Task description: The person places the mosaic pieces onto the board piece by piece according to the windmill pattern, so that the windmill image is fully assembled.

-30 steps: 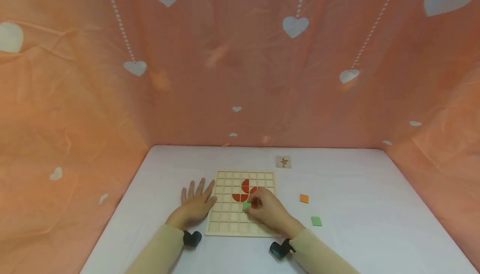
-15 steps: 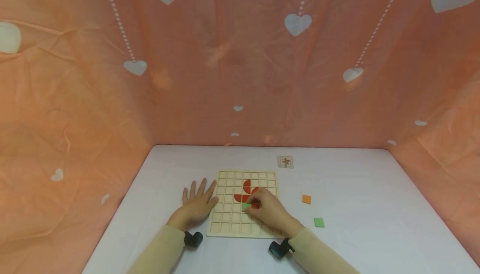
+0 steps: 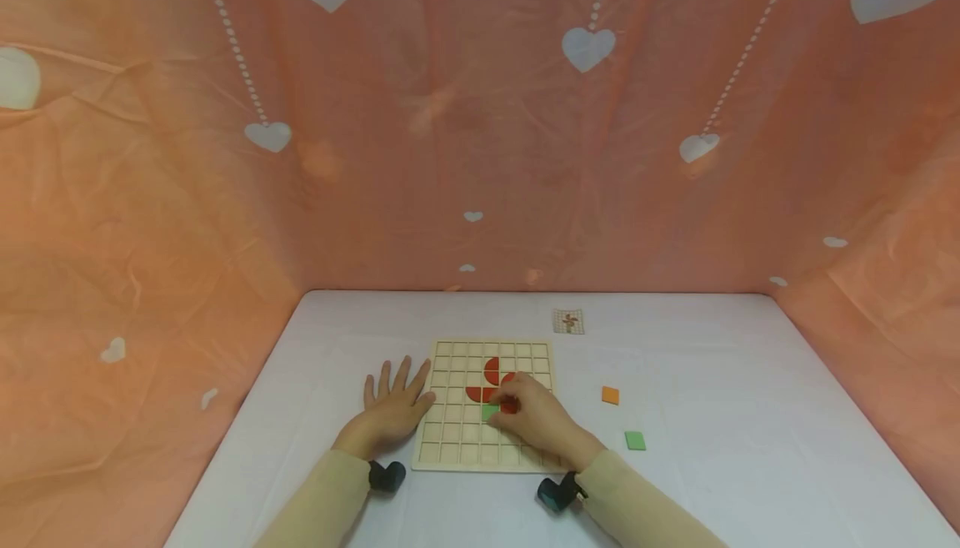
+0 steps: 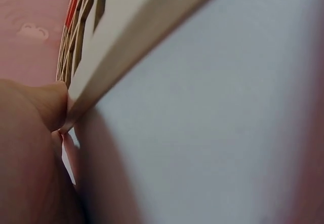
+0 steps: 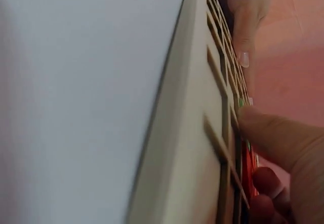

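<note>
A wooden grid board lies on the table with red quarter-round tiles in several of its cells. My right hand is over the board, and its thumb and index finger pinch a green square tile at a cell just below the red tiles. In the right wrist view the thumb touches the tile's edge, most of which is hidden. My left hand rests beside the board with fingers spread; its thumb touches the board's left edge.
An orange square tile and another green tile lie to the right of the board. Behind it is a small pattern card. Orange cloth with white hearts encloses the white table.
My right hand has shifted very slightly left with the green tile at the same cell. The left hand stays against the board, and the view sways a little.
</note>
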### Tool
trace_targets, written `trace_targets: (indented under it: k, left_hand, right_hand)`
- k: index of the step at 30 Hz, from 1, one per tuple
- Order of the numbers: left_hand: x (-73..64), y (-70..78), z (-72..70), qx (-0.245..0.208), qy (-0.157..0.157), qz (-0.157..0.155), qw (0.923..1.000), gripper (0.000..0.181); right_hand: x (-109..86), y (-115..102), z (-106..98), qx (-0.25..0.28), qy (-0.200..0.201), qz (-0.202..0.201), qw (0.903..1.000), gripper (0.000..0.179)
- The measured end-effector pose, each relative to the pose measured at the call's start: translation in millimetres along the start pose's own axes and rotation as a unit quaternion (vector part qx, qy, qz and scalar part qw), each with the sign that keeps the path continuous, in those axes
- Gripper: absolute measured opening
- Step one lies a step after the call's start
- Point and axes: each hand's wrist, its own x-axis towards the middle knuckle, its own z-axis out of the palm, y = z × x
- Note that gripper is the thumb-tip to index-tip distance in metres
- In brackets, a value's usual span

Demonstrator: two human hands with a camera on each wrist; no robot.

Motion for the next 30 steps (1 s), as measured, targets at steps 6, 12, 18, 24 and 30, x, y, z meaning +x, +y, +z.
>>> trace_targets:
  k: [6, 12, 18, 24, 30]
  left_hand:
    - [0.5, -0.3, -0.4, -0.003, -0.001, 0.002, 1.0, 0.065]
    - [-2.2, -0.9, -1.4, -0.002, 0.003, -0.005, 1.0, 0.064]
    - [-2.7, -0.4, -1.2, 0.006, 0.005, 0.002, 1.0, 0.064]
    - [-1.6, 1.0, -1.4, -0.004, 0.003, 0.0, 1.0, 0.065]
    - [-0.9, 2.3, -0.5, -0.009, 0.007, 0.003, 0.9999, 0.065]
  right_hand:
    - [-5.7, 5.2, -23.4, 0.043, 0.013, 0.005, 0.999, 0.028]
    - [-17.7, 22.1, -49.0, 0.056, 0.049, 0.067, 0.995, 0.032]
    - [-33.3, 39.1, -69.9, 0.046, 0.086, 0.119, 0.9881, 0.03]
    - [-45.7, 61.3, -83.6, 0.029, 0.087, 0.141, 0.9858, 0.036]
    - [-61.1, 82.7, -96.6, 0.0, 0.086, 0.147, 0.9855, 0.039]
